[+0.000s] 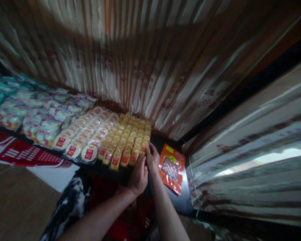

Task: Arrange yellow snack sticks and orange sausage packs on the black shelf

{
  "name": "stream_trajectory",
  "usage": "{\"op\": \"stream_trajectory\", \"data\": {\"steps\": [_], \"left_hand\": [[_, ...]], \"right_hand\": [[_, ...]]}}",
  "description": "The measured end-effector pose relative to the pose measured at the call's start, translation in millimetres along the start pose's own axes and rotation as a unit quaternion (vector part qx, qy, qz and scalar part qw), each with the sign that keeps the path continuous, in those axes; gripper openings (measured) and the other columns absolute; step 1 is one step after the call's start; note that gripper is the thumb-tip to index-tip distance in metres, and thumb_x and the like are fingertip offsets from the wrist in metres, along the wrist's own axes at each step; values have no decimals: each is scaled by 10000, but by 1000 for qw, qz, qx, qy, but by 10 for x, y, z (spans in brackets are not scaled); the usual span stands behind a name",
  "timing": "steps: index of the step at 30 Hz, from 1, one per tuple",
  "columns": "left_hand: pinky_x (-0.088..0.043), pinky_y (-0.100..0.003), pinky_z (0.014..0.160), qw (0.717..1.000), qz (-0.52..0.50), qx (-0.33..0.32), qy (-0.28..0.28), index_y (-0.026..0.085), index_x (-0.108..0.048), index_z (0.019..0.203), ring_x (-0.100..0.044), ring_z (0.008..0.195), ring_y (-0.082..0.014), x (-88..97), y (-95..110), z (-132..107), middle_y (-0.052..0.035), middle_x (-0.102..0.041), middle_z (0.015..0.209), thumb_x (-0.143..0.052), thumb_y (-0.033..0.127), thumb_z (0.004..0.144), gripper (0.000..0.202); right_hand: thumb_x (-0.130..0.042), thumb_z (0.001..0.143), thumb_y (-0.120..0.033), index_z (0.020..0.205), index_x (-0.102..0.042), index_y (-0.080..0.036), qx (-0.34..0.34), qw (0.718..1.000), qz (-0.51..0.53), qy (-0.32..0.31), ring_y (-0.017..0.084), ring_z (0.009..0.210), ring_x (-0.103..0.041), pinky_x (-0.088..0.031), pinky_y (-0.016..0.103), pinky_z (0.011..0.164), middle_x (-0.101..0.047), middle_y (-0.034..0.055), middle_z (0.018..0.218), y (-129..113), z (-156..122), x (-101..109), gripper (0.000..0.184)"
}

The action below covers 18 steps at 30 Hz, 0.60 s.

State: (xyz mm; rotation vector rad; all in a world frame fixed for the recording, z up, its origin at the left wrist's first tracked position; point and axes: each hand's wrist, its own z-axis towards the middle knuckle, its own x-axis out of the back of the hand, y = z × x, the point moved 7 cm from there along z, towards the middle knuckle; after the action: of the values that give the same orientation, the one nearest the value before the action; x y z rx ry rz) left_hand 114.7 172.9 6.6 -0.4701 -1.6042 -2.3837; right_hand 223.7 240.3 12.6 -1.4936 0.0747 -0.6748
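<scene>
My left hand (139,176) and my right hand (153,157) meet at the front right corner of a block of small wrapped yellow cakes (122,139). The right fingers are closed at the side of a wrapped yellow cake (144,146) at the end of the rows. Against the front of that same corner, the left fingers are pressed together; their tips are partly hidden. Just right of my right hand lies an orange packet (171,169) with a clear window showing brown sticks. Left of the yellow cakes are rows of round white wrapped cakes (81,140) with red labels.
Farther left on the black tabletop (177,201) lie white printed bags (46,129) and teal bags (0,88). A pleated curtain (140,67) hangs behind, and striped sheeting (240,180) closes the right side. A red printed sheet (27,154) hangs below the front edge.
</scene>
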Motion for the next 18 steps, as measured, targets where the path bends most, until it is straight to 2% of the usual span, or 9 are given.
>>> {"op": "stream_trajectory", "data": {"steps": [8,12,15,18], "left_hand": [[-365,-454,1071,998,52,-44,2,72,-377,1321,-371,1307,-226,6,38,-12,-189,-443,1364,-297,157,886,450],[-398,-444,1047,996,61,-70,14,89,-424,1274,-426,1264,-220,28,71,-6,-178,-497,1312,-305,167,888,411],[-403,-420,1044,995,71,-75,-5,91,-455,1235,-462,1225,-207,40,113,-7,-167,-534,1262,-312,175,887,386],[-386,-402,1058,992,81,-77,-56,105,-457,1230,-466,1212,-199,53,181,-45,-144,-546,1242,-331,200,887,377]], "right_hand": [[-524,745,-466,1134,-594,-108,-15,999,-11,26,214,973,-611,-457,321,871,-657,129,1079,-9,-129,82,534],[-471,783,-446,1119,-600,-107,8,998,-36,59,213,1007,-592,-432,334,908,-647,133,1097,-104,-260,204,495],[-418,815,-422,1097,-609,-110,24,997,-32,73,206,1023,-582,-420,335,924,-641,133,1103,-161,-461,290,462],[-390,836,-412,1042,-630,-132,18,997,-25,72,191,969,-597,-436,325,892,-657,118,1048,-177,-741,343,423]]}}
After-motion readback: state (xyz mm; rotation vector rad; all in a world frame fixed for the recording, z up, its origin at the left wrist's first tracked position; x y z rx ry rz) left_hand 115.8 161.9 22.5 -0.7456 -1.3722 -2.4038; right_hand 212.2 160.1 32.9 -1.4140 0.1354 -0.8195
